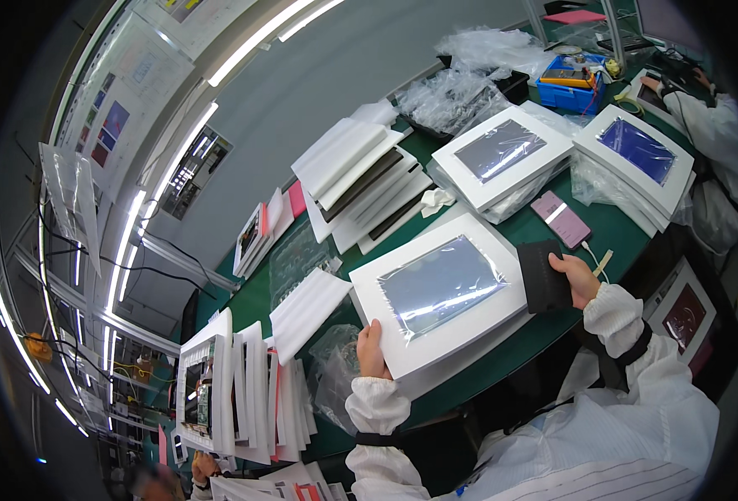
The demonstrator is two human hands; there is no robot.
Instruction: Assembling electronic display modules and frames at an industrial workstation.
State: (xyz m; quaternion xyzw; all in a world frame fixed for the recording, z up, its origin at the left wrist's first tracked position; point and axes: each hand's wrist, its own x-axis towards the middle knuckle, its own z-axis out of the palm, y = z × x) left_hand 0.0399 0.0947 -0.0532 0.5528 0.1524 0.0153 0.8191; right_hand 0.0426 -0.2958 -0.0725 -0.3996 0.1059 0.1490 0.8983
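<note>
in the head view, a white-framed display panel [442, 288] is in front of the person, over the green tabletop [502, 363], its screen facing up under glossy clear film. more white layers show below its right and lower edges; whether it rests on them or is held slightly up cannot be told. the left hand [371, 351] is closed on the panel's lower left edge, the thumb on the front of the frame and the fingers mostly hidden. the right hand [579, 280] grips a flat black pad [543, 277] at the panel's right edge, thumb on the pad's near face; whether pad and panel touch is unclear.

beyond the black pad lies a smartphone [562, 219] with a pink screen and a white cable [594, 257] plugged in. behind it, two more framed panels sit side by side on clear plastic, a grey-screened panel [501, 153] and a blue-screened panel [636, 152]. further back are a blue bin [568, 100] with a yellow multimeter [567, 78] in it, and crumpled clear plastic bags [457, 98]. a stack of white sheets [344, 159] stands behind the held panel; to the left is a row of upright panels [256, 392]. a co-worker's sleeve [711, 125] shows at far right.
</note>
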